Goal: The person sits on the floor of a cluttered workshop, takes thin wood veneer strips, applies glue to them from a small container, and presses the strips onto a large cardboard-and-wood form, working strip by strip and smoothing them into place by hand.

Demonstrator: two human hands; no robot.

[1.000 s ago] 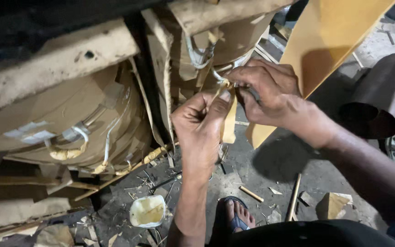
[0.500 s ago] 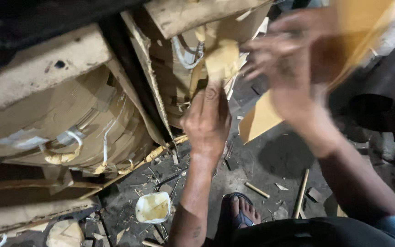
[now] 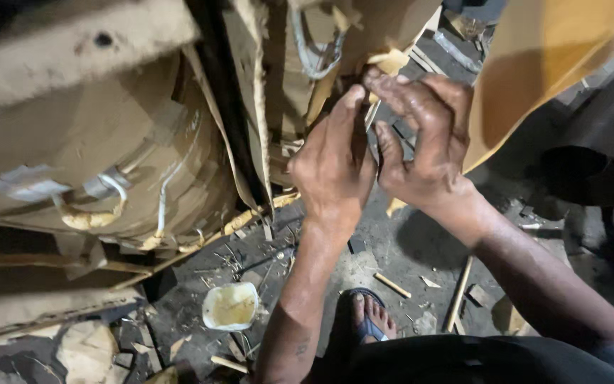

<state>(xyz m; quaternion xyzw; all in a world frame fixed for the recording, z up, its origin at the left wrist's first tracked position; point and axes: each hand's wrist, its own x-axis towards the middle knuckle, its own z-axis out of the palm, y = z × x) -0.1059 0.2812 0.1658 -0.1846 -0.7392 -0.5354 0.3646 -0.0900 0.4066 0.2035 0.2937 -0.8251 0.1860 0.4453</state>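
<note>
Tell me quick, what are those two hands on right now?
Left hand and right hand both pressed on a tan paper strip at the wrapped bundle's edge. Whether either grip is closed: unclear. Small bowl on the floor, clear of both.

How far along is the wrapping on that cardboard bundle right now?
Looks done: the big cardboard-wrapped roll on the left already carries white straps. In hand: the left hand and right hand pinch a yellowish paper strip at the upright cardboard panel. Left: that strip is not yet lying flat; scraps litter the floor around a small glue-like tub.
</note>
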